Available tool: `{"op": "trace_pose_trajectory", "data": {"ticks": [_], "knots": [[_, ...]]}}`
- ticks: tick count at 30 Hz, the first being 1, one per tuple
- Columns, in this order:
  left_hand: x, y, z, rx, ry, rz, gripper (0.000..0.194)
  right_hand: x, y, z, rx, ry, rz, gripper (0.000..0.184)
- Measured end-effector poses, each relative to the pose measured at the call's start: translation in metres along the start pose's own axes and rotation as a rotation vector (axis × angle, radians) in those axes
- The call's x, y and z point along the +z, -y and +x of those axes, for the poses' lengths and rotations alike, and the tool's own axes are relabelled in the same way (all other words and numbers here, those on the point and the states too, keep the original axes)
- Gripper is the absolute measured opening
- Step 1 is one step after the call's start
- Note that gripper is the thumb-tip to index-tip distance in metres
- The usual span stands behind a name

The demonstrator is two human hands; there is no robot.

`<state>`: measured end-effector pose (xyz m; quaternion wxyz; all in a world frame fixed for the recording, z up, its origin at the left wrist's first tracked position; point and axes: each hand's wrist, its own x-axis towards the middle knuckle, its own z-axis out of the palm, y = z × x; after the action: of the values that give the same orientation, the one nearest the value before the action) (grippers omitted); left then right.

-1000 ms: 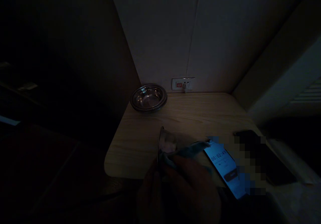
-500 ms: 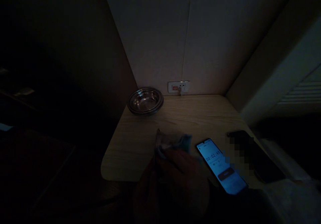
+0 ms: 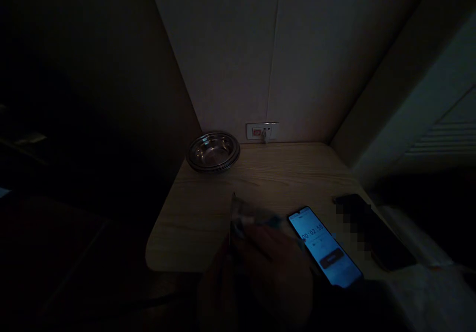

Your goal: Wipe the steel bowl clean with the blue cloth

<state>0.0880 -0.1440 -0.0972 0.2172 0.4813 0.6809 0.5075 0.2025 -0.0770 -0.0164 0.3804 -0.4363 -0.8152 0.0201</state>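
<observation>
In the dim light, my left hand [image 3: 216,287] is closed on the lower part of a thin plate [image 3: 231,215]. The plate stands upright and shows almost edge-on, so its face is hard to make out. My right hand [image 3: 275,270] is closed on a crumpled cloth [image 3: 260,215] with pale and teal patches, pressed against the plate's right side. Blur and darkness hide the fingertips. Farther back, a stack of shiny metal bowls [image 3: 213,152] sits on the wooden table [image 3: 290,170].
To the right of my hands lies a lit phone [image 3: 323,245] showing a running timer. Beyond it is a dark phone-shaped object [image 3: 390,245], partly pixelated. A wall socket [image 3: 262,131] with a switch is above the table's back edge.
My right hand and the cloth have shifted slightly against the plate, and the cloth's teal corner sits lower. The view has moved slightly. The phone's timer has advanced.
</observation>
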Motion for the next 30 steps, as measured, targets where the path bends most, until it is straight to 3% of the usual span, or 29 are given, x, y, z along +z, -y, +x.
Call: {"op": "trace_pose_trajectory", "data": {"ticks": [1,5,9,13,16,17,20,24,28,30], "knots": [[0.0,-0.001,0.0,0.002,0.004,-0.017,0.027,0.0,-0.001,0.001,-0.03,0.022,0.012,0.021],[0.0,-0.005,0.003,-0.047,0.033,-0.049,0.03,0.0,-0.002,0.004,0.08,0.067,-0.001,0.019],[-0.003,-0.005,0.006,-0.082,0.029,-0.061,0.03,0.003,0.001,0.003,0.035,0.048,0.094,0.019],[-0.004,-0.004,0.008,-0.106,0.027,-0.069,0.029,0.006,0.005,0.006,0.118,0.031,0.115,0.02],[-0.005,-0.005,0.01,-0.094,0.018,-0.075,0.029,0.004,0.008,0.008,0.059,0.031,0.095,0.017],[-0.004,-0.005,0.01,-0.087,0.02,-0.076,0.029,0.003,0.008,0.009,0.038,0.091,0.099,0.017],[-0.004,-0.007,0.008,-0.068,0.025,-0.074,0.029,0.0,0.007,0.009,0.098,0.115,0.058,0.021],[-0.006,-0.012,0.003,-0.052,0.006,-0.064,0.032,-0.002,0.006,0.011,0.057,0.133,0.079,0.019],[-0.008,-0.017,0.001,-0.048,0.0,-0.052,0.031,-0.003,0.006,0.014,0.159,0.168,0.054,0.018],[-0.008,-0.019,0.0,-0.044,-0.009,-0.052,0.031,-0.003,0.008,0.012,0.126,0.165,0.076,0.018]]}}
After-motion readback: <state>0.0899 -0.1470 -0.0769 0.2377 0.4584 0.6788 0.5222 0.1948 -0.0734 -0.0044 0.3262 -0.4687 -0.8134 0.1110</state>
